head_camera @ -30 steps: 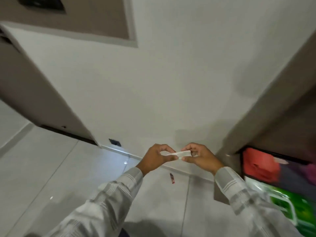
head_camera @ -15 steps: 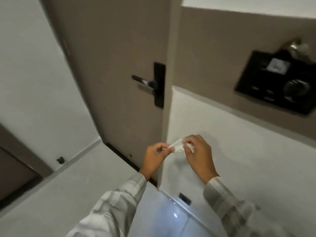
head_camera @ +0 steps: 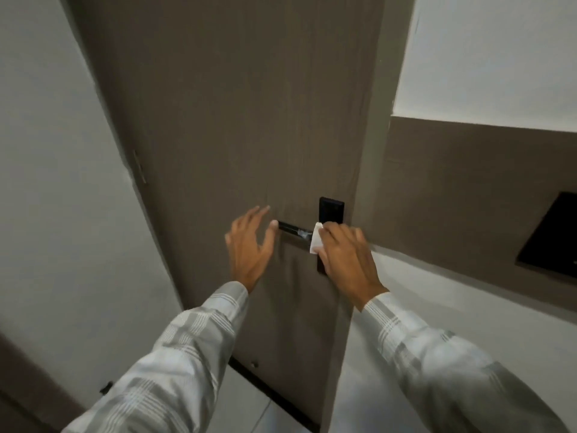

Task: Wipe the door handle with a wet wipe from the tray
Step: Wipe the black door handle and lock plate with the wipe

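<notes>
Wipe (head_camera: 316, 238) sits folded under the right hand (head_camera: 346, 260), pressed against the black handle (head_camera: 292, 230) where the lever meets its plate (head_camera: 331, 210) on the brown door (head_camera: 243, 120). The left hand (head_camera: 249, 245) is just beside the lever's free end, to its left. Most of the wipe is hidden beneath the right fingers (head_camera: 335, 234); only a white corner shows. The plate's lower part is covered by that hand, and the lever is blurred. The right hand is curled, clamping the wipe to the handle. The left hand is spread wide and holds nothing; its thumb tip lies at the lever's end, though actual contact cannot be made out.
</notes>
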